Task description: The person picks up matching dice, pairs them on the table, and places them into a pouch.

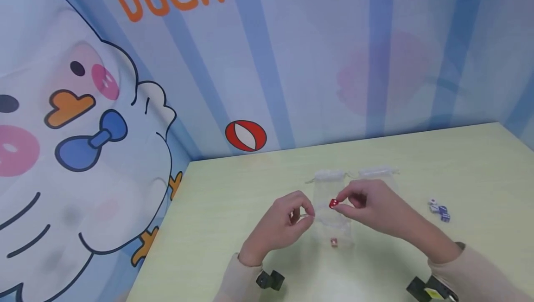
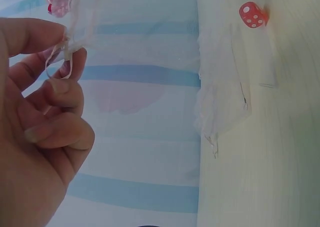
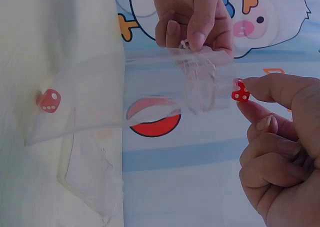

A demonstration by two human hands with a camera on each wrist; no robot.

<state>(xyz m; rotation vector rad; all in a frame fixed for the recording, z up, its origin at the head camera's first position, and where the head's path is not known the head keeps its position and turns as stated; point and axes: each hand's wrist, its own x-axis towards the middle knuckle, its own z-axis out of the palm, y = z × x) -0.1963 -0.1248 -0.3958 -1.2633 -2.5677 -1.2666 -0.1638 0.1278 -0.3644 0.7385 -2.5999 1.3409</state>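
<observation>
Now your right hand (image 1: 377,207) pinched a red die (image 1: 333,203) between thumb and finger, up in the air, with its white dots showing. Your left hand (image 1: 283,223) pinched the top of a see-through bag (image 3: 90,82), and a thin string (image 2: 70,69) looped out by your fingers. That bag hung down over the desk (image 1: 250,190), and a second red die (image 3: 49,101) sat inside it, near the bottom. The die in your right hand was just beside the bag's top, but I could not tell if it touched the cloth. Behind your hands, two more bags (image 1: 329,188) lay flat on the desk, side by side. Off past your right hand sat a little bunch of white and blue dice (image 1: 444,217), close together. At the back stood a blue striped wall (image 1: 313,61) with a big white duck (image 1: 137,190) and a red and white ball (image 1: 255,130) on it.
</observation>
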